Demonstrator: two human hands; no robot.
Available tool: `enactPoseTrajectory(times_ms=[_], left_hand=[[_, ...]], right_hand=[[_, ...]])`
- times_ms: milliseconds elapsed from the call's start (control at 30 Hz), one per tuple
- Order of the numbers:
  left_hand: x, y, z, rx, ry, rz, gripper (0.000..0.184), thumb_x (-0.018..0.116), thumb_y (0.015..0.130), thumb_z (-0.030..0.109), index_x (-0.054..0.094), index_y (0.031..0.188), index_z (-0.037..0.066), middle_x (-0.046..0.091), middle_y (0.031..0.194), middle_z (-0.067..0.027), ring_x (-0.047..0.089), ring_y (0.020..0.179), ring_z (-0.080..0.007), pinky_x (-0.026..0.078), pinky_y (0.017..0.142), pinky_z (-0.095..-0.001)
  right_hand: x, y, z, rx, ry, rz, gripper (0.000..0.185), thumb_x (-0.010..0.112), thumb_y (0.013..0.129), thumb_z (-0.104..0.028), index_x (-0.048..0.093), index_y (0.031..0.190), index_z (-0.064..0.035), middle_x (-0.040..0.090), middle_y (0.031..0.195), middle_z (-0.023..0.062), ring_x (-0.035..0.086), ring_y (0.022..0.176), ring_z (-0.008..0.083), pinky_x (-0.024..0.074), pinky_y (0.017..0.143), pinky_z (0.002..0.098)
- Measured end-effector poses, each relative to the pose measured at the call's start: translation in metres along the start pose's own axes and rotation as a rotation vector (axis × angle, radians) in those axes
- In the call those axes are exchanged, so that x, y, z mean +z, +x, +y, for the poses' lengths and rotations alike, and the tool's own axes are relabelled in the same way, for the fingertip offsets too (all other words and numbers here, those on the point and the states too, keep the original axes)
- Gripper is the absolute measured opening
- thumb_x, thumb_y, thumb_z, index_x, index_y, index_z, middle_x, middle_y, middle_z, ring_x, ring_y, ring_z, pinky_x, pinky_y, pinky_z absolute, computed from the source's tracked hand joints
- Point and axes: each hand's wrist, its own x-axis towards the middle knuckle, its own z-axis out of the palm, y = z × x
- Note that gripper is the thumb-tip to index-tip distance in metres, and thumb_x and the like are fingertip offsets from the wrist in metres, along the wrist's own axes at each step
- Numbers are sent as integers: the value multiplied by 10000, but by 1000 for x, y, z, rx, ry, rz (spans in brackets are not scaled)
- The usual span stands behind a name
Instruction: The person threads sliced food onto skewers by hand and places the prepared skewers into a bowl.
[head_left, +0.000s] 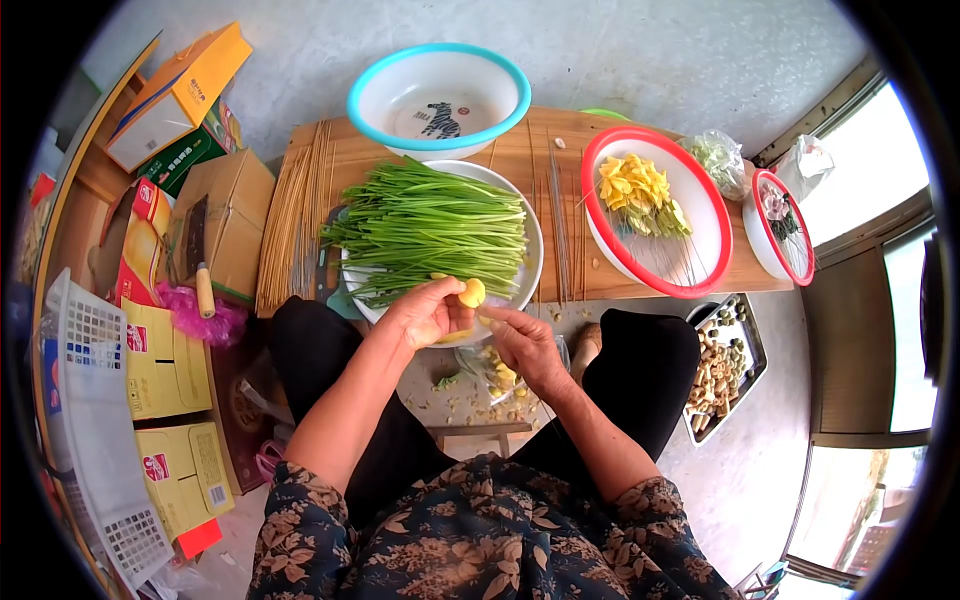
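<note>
My left hand (432,312) holds thin yellow slices (472,292) between thumb and fingers, at the near edge of a white basin (534,250). Close on its right, my right hand (524,347) is closed in a pinch; a thin skewer seems to run from its fingers, too fine to make out fully. Long green chives (440,225) lie heaped in the basin just beyond my hands. Below them, between my knees, a clear plastic bag (490,375) holds more yellow pieces.
Bamboo skewers (292,225) lie on the wooden table's left. A blue-rimmed basin (440,100) stands behind; a red-rimmed basin (708,230) of skewered yellow slices is at right. A tray of pieces (722,370) is on the floor at right, boxes (165,360) at left.
</note>
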Motion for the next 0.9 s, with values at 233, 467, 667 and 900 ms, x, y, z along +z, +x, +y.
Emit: enactPoseTrajectory(times_ms=[233,467,667,900], left_hand=[[1,-1,-1,7,18,5,161,615,802,115,584,927,18,617,842,-108,587,670,-193,532,667,-341],[7,-2,-9,14,83,16,181,600,813,135,585,936,4,615,831,-103,586,669,-186,533,663,-337],[-7,10,-13,81,123,104,204,580,827,177,594,942,9,616,812,-81,580,655,-165,526,638,-315],[-8,12,-13,152,188,90,199,589,826,192,601,949,36,611,806,-66,576,655,-146,518,594,-306]], right_hand=[[3,-2,-3,23,50,23,247,499,915,-66,616,1132,-44,400,567,-89,317,466,17,245,430,173],[1,5,3,34,78,68,157,532,912,-110,623,998,-14,423,552,-67,332,454,25,236,422,185],[10,-1,-12,113,30,49,151,542,908,-134,616,1011,-52,456,590,-56,357,477,26,253,438,188],[0,3,6,22,-10,37,151,519,904,-124,616,999,-57,477,613,-50,376,500,31,258,451,186]])
